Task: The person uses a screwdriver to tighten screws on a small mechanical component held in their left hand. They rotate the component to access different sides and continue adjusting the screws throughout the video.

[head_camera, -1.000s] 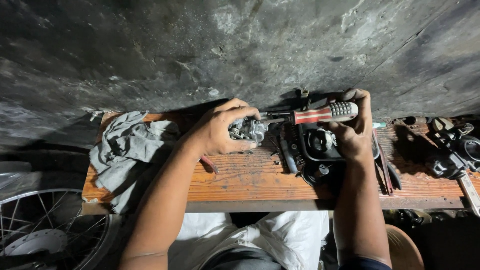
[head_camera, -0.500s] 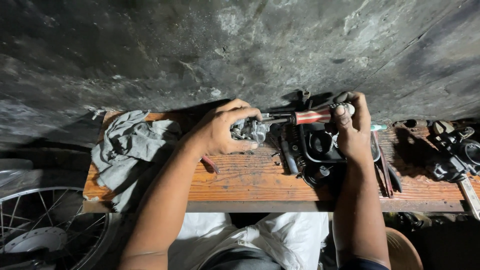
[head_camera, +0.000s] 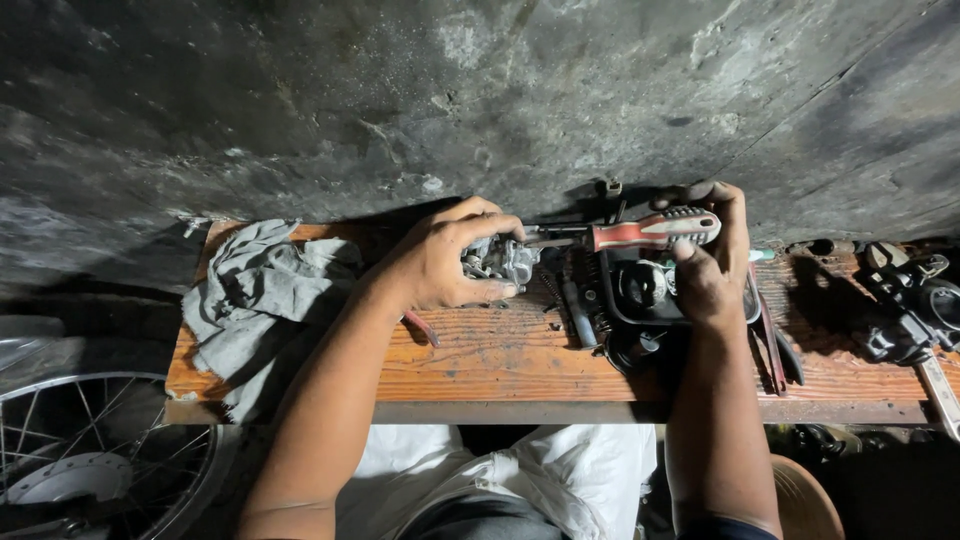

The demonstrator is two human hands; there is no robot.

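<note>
Both hands are busy over a small metal engine part at the far edge of a wooden bench.

The left hand (head_camera: 440, 265) is clamped round the small metal part (head_camera: 497, 262), a silvery casting, and holds it just above the wooden bench (head_camera: 500, 360) near its far edge, about the middle. The right hand (head_camera: 712, 262) grips the red and grey handle of a screwdriver (head_camera: 640, 232), which lies level with its tip at the part's right side. The two hands sit well apart, joined only by the tool. Under the right hand is a black tray (head_camera: 640, 295) with small dark pieces in it. A crumpled grey rag (head_camera: 255, 300) lies at the bench's left end, and a spoked wheel (head_camera: 90, 460) stands near, lower left. Dark engine parts (head_camera: 915, 305) crowd the right end.
</note>
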